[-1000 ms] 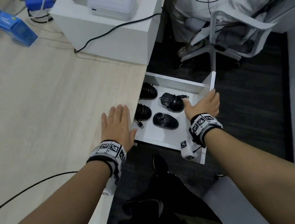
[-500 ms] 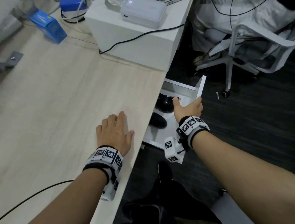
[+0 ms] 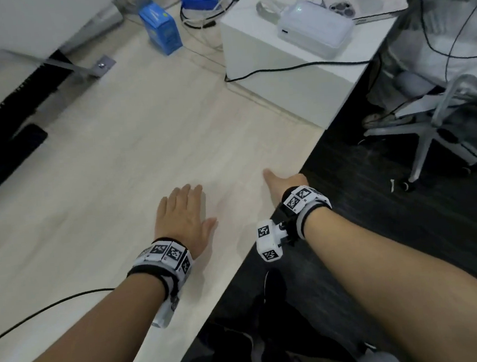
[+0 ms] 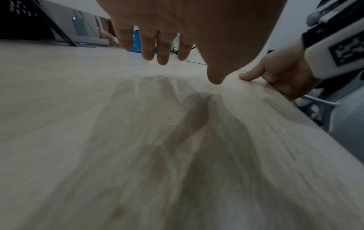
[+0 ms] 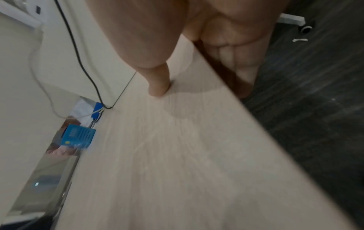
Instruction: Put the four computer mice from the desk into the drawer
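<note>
While the left hand (image 3: 181,218) lies palm-down over the pale wood surface (image 3: 100,169), fingers straight and close together, thumb splayed toward 3 o'clock, the left wrist view shows it hovering just above the wood with its shadow beneath, gripping nothing; forearm runs in from 7 o'clock, a marker band on the wrist; over at 3 o'clock of it, the right hand (image 3: 285,184) sits on the surface's edge, thumb (image 5: 159,87) laid flat on top pointing to 11 o'clock, the other fingers (image 5: 234,62) dropped down over the front edge, straight rather than curled, so that hand is clamped on nothing either; its forearm comes in from 5 o'clock; the two hands are near each other but apart; the drawer and the four computer mice are out of sight in every view, so where they are cannot be told; farther back, at 12 o'clock, a white box (image 3: 285,70) with a black cable (image 3: 293,67) across it, and a blue carton (image 3: 160,29) at 11 o'clock.
</note>
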